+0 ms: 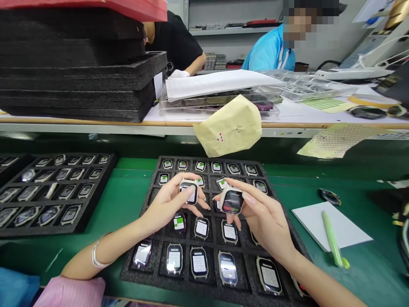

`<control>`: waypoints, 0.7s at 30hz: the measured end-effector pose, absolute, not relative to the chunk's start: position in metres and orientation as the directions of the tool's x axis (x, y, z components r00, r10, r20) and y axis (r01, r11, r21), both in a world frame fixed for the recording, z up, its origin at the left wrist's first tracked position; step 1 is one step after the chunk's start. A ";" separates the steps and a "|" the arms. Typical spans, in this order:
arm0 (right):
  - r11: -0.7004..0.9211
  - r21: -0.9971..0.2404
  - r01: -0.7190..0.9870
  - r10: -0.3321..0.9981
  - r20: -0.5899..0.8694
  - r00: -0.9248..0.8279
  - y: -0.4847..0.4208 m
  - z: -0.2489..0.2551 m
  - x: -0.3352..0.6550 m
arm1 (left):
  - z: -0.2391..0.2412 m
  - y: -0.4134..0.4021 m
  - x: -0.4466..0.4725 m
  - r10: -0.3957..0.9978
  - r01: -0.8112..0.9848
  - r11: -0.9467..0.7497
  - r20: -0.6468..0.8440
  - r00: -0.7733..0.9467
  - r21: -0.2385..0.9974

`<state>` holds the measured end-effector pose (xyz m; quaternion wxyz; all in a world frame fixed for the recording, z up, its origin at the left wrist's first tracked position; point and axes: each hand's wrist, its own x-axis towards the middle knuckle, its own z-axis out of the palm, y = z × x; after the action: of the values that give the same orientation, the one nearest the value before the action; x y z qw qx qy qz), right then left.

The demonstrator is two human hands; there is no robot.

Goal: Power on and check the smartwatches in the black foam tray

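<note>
My left hand (169, 200) grips a smartwatch body (189, 190) with a lit white screen, held above a black foam tray (153, 260). My right hand (262, 213) grips a second smartwatch body (232, 201) whose screen looks dark with a red and green strip. The two hands are close together over the tray's middle. The tray holds several more watch bodies in its pockets, most with lit screens. A silver bracelet (96, 256) is on my left wrist.
A second foam tray (92, 200) of watch bodies lies to the left on the green mat. To the right lie white paper (348, 232), a green pen (332, 238) and a loose watch body (329, 196). Stacked foam trays (79, 76) and two people sit behind the raised shelf.
</note>
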<state>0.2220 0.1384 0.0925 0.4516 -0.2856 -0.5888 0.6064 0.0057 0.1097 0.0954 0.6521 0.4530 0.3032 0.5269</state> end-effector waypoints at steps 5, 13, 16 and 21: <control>0.119 -0.983 -0.141 0.884 0.169 -0.435 0.138 0.090 0.223 | 0.096 0.106 0.005 0.961 -0.474 0.045 0.092 0.262 0.879; 0.131 -0.983 -0.126 0.911 0.170 -0.377 0.136 0.100 0.216 | 0.100 0.097 0.005 0.951 -0.505 0.070 0.095 0.293 0.861; 0.079 -0.977 -0.198 0.867 0.165 -0.470 0.121 0.116 0.218 | 0.098 0.096 0.007 0.950 -0.461 0.057 0.094 0.299 0.886; -0.067 -0.945 -0.319 0.687 0.188 -0.702 0.073 0.151 0.228 | 0.097 0.094 0.008 0.946 -0.424 0.053 0.092 0.312 0.904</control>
<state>0.2279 0.0727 0.1507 0.3527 -0.1576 -0.5849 0.7132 0.0082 0.0937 0.0968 0.6675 0.4588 0.2841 0.5130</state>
